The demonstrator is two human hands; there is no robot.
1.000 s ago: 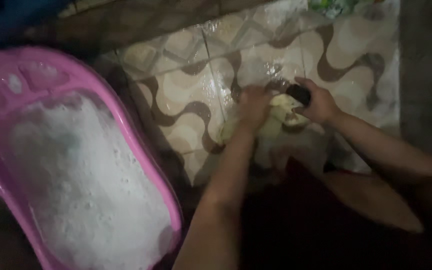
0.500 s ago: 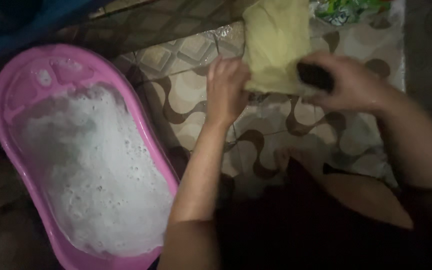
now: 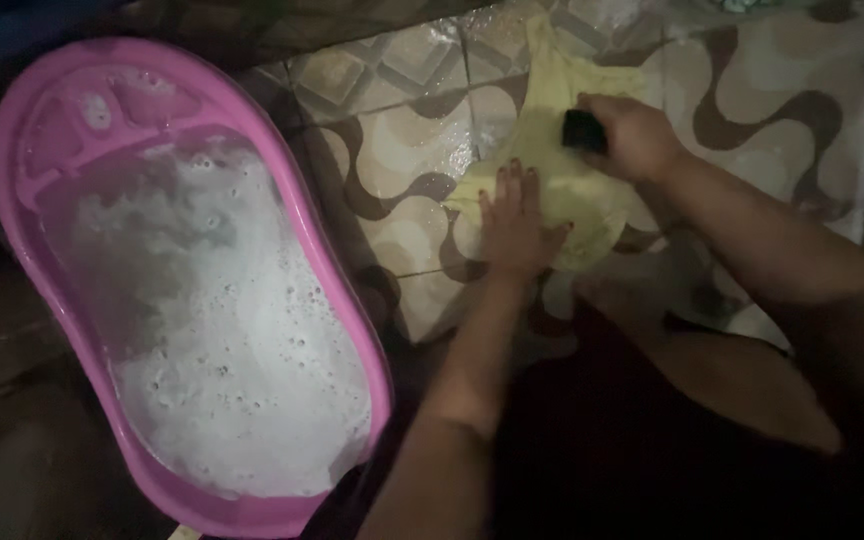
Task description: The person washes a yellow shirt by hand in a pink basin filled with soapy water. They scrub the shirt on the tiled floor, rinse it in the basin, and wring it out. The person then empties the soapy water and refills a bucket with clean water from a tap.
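While the yellow cloth [image 3: 562,180] lay spread flat on the wet patterned floor tiles [image 3: 402,190], both hands were on it. The cloth sat in the upper middle of the view, its narrow end pointing away from the person and its wider end nearest the knees. The left hand [image 3: 514,222] pressed palm-down on the near part of the cloth, fingers straight and slightly fanned, tips pointing away, dark polish on the nails. The left forearm ran straight up from the bottom edge of the view to that hand. The right hand [image 3: 627,135] rested on the far part of the cloth, its fingers curled tight around a small dark block-shaped object [image 3: 582,130], which was pressed against the fabric; what the object was could not be told in the dim light. The right forearm came in from the right edge, angled across the tiles, with the wrist bent down toward the cloth.

The tiles carried wavy brown and cream bands, and squares with a diamond pattern farther off. To the left of the cloth, well apart from both hands, stood a pink oval plastic tub [image 3: 22,230] filled with white suds [image 3: 232,340]. At the top edge a small scrap of green and white packaging [image 3: 742,5] showed, too cut off to describe further.
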